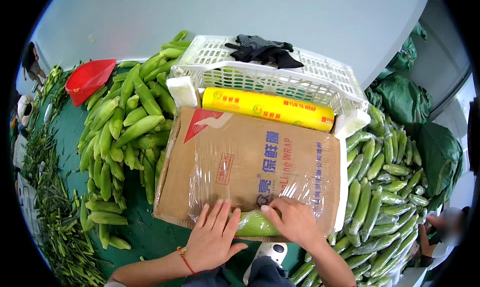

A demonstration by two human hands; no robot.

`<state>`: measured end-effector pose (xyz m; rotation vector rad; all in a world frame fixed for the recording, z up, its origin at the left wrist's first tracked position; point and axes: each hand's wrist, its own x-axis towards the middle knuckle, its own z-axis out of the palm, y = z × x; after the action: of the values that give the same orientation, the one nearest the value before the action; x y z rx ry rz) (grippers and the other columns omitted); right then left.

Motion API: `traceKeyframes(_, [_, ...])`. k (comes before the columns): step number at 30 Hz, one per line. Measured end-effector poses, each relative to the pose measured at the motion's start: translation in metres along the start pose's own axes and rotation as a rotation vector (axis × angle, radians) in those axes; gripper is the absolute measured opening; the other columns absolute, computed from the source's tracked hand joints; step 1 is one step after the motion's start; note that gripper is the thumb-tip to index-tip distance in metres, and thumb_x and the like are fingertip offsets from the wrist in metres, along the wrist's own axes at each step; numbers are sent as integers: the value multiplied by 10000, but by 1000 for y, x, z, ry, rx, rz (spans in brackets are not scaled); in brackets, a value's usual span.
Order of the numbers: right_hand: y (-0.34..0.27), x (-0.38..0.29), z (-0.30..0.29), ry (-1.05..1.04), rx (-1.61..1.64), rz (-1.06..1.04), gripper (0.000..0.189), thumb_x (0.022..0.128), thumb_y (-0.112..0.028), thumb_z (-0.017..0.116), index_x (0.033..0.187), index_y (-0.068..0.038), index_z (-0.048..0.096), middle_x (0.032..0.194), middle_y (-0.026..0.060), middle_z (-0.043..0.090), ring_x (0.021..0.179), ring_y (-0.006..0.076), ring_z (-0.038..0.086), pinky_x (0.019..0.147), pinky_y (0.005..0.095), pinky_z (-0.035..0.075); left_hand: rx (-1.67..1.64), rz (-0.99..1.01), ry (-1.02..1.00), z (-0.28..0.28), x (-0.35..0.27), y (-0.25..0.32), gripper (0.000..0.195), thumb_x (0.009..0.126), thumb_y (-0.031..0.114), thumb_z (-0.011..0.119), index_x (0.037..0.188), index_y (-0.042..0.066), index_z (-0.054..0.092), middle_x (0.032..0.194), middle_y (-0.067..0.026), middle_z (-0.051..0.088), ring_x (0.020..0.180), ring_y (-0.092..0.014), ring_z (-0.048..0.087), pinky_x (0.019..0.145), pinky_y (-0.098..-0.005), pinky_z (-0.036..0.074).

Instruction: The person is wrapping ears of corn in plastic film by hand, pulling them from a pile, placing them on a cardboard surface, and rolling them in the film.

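Observation:
An ear of corn in its green husk (258,224) lies crosswise at the near edge of a cardboard box (240,163), under clear plastic film. My left hand (215,236) rests flat with fingers spread at the ear's left end, a red cord round the wrist. My right hand (294,221) bends over the ear's right end, thumb and fingertips on the film. Clear film (210,167) stretches over the box top from a yellow roll of cling wrap (266,108), which sits between white foam blocks (182,92) at the far side.
Behind the roll stands a white plastic crate (322,71) with black gloves (262,52) on it. Unwrapped corn (112,137) is heaped left, near a red scoop (88,80) and husk scraps (48,167). Film-wrapped corn (375,200) and green sacks (435,159) lie right. Other people (33,63) are at both edges.

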<state>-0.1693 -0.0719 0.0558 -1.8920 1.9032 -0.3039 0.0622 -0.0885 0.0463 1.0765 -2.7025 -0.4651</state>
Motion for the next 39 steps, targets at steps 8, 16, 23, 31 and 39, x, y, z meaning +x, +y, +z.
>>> traceKeyframes(8, [-2,75,-8,278,-455,-547,596,706,-464,726,1187,-156,558,1159,74,564,1097,258,540,904,409,461,169,80,-124,-13,175,-104,739,837,276,672,1373,-106,336,1469,-306,278,1398,-390,257,1144,-396,268])
traceKeyframes(16, [-30,19,-13,-244,-286,-507,614,697,-549,719,1048,-72,561,787,119,614,695,301,646,548,409,517,264,15,-424,-14,190,-87,771,796,275,723,1366,-89,353,1484,-293,263,1358,-362,352,1117,-367,332])
traceKeyframes(23, [-12,-62,-3,-627,543,-100,719,847,-600,571,1349,-102,441,963,172,661,782,335,671,696,467,535,-321,75,7,-8,129,-100,629,839,383,665,1348,54,499,1489,-216,321,1364,-357,347,1101,-423,332])
traceKeyframes(31, [-35,-43,47,-1268,2456,106,836,842,-775,331,1143,-21,530,788,222,566,614,311,597,446,377,489,-2218,40,366,-9,62,5,603,937,284,546,1486,217,307,1363,-213,467,1142,-370,570,905,-473,504])
traceKeyframes(39, [-5,-68,-15,-418,1186,252,733,760,-188,804,1373,-43,428,1110,169,598,765,221,637,635,299,523,-1593,-580,588,1,38,-14,285,1046,361,320,1033,112,457,821,-71,527,790,-198,614,675,-336,515])
